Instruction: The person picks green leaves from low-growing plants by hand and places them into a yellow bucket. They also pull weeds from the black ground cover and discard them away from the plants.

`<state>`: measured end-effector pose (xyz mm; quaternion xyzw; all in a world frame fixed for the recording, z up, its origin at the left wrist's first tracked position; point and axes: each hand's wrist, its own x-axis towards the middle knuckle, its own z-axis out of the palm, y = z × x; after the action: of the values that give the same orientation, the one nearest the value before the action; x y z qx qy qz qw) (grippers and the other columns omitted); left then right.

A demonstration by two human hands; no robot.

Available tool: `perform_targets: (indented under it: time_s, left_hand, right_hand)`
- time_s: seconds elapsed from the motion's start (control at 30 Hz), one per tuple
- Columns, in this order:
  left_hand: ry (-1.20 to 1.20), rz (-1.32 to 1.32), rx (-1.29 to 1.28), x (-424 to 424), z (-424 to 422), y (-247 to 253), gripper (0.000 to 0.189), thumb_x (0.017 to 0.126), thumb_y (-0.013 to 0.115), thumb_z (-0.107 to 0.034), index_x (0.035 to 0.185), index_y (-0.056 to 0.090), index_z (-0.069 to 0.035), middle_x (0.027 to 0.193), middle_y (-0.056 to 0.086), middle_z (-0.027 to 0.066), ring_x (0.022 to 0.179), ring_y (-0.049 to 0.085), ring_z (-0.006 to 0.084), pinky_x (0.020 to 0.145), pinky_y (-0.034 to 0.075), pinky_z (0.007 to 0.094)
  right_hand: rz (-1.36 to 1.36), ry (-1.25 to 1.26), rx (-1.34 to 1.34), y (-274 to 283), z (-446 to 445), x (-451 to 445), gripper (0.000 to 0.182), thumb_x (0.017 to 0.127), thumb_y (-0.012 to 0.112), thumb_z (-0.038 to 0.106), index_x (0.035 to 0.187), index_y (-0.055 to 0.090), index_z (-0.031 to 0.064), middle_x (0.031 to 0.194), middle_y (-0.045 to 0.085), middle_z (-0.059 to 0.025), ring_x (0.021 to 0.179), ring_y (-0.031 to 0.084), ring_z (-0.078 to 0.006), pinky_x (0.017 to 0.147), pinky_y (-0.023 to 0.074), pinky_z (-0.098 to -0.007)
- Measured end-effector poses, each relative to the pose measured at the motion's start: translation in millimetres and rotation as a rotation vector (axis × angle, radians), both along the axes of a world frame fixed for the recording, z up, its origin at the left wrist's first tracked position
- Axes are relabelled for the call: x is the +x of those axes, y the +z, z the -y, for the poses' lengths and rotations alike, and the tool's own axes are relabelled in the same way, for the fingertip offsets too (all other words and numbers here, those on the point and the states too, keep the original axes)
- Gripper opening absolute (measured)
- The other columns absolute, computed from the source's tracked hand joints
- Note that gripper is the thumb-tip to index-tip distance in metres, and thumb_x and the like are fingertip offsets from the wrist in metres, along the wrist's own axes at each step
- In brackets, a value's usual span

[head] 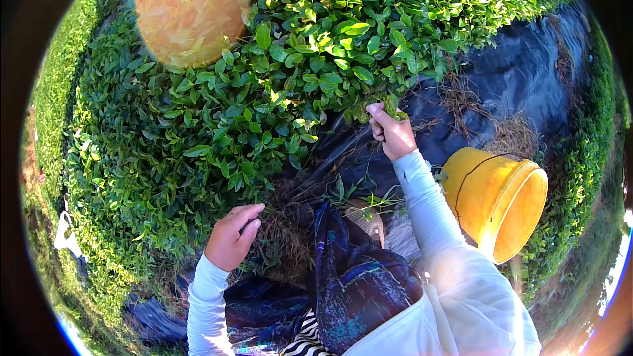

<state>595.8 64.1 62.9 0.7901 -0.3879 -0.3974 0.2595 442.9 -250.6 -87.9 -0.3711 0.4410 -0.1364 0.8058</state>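
My right hand [390, 131] is closed around a few green leafy shoots [390, 109] at the lower edge of a dense leafy hedge [326, 59]. Its thumb and fingertips are partly hidden by the leaves. My left hand [233, 237] is at the lower left, beside the hedge's near side. Its thumb and index finger are apart, with nothing seen between them. Right of my right forearm, a yellow bucket [467, 183] lies tilted with its mouth facing the lower right and a thin dark handle across its side.
Black plastic sheeting [524, 79] covers ground right of the hedge, with dry grass [514, 136] on it. Green grass blades [383, 201] rise near a patterned shoe [366, 222] and my dark clothing. Further hedge rows stand at both sides. Something white [67, 235] lies at far left.
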Motion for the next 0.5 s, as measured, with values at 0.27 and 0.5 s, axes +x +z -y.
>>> perform_targets:
  time_s: [0.27, 0.5]
  left_hand:
    - [-0.026, -0.013, -0.01, -0.2, 1.5, -3.7, 0.03, 0.086, 0.057, -0.002, 0.116, 0.058, 0.0, 0.105, 0.063, 0.0149, 0.094, 0.063, 0.0262, 0.083, 0.048, 0.0329]
    - [0.011, -0.042, 0.009, 1.0, 0.5, 0.6, 0.03, 0.087, 0.059, -0.005, 0.116, 0.058, -0.001, 0.107, 0.063, 0.0176, 0.096, 0.062, 0.0309, 0.084, 0.049, 0.0343]
  right_hand:
    - [-0.139, 0.095, 0.174, -18.7, -1.6, 11.9, 0.022, 0.093, 0.058, 0.027, 0.102, 0.057, 0.0074, 0.08, 0.056, -0.0031, 0.057, 0.043, -0.0083, 0.044, 0.0331, -0.0208]
    - [-0.2, 0.008, 0.506, -32.8, -4.9, 39.6, 0.024, 0.09, 0.061, 0.031, 0.091, 0.056, 0.0074, 0.073, 0.052, -0.0028, 0.051, 0.039, -0.0097, 0.042, 0.0315, -0.0239]
